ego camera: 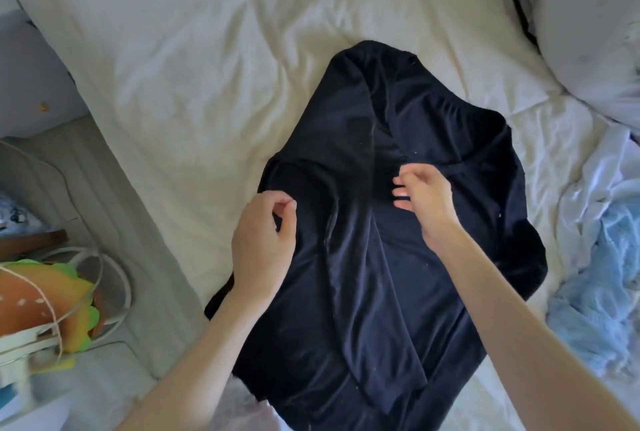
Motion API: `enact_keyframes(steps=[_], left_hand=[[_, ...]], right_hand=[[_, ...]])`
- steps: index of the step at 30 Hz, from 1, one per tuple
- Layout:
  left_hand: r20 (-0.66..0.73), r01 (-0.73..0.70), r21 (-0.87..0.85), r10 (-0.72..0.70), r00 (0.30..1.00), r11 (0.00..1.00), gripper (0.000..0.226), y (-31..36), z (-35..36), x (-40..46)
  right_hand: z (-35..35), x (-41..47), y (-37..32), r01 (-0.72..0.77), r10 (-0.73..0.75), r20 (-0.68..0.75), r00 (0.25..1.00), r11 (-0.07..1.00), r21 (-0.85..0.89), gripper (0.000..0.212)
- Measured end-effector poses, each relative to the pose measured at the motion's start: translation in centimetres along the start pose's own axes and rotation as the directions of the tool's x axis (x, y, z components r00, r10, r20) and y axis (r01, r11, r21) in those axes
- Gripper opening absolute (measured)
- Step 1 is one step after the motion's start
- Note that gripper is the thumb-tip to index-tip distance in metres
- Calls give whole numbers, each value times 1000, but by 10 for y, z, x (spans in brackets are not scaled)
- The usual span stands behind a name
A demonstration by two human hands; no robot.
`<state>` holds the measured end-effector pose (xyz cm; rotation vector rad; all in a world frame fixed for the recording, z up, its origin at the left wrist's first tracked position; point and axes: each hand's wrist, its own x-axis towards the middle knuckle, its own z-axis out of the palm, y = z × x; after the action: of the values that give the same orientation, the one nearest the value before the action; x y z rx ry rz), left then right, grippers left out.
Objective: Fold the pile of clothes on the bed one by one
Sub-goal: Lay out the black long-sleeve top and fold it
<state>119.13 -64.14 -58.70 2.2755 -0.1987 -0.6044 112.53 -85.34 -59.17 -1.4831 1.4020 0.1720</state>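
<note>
Head view, the only one given, looks down on a dark shirt (391, 222) lying spread on the pale sheet of the bed (207, 67), roughly mid-bed and reaching toward the near edge. Both of its long sleeves seem to be laid inward across the body, crossing near the middle, so I judge the fold as started but not finished: the shirt is not yet doubled over lengthwise, and nothing folded is in sight.

The left hand (265, 240) sits at the shirt's left shoulder area with thumb and forefinger curled together at the cloth (whether they actually pinch fabric I cannot tell). The right hand (422, 195) hovers over the chest of the shirt, fingers loosely curled and apart, gripping nothing that I can see.

To the right, a heap of light blue and white clothes (599, 274) lies rumpled beside the shirt, so most of the pile looks left to do. A pillow (588, 49) fills the far right corner.

For room: the far and left parts of the sheet are bare cloth, open for a finished stack. The bed's left edge runs diagonally just beside the left hand, with a bag (45, 306) and cords below it, so cloth pushed leftward could slip off.
</note>
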Motion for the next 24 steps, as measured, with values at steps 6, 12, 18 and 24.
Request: enact_keyframes(steps=[6, 12, 18, 24], left_hand=[[131, 133, -36, -127, 983, 990, 30, 19, 28, -12], [113, 319, 13, -318, 941, 948, 15, 34, 40, 10], [129, 373, -44, -365, 922, 927, 8, 28, 36, 7], [153, 301, 27, -301, 941, 953, 14, 33, 42, 4]], right_hand=[[3, -46, 56, -26, 43, 104, 994, 987, -160, 6], [8, -39, 46, -13, 33, 178, 983, 994, -111, 20], [-33, -49, 79, -60, 67, -18, 998, 965, 255, 12], [-36, -52, 113, -29, 35, -32, 999, 986, 164, 15]])
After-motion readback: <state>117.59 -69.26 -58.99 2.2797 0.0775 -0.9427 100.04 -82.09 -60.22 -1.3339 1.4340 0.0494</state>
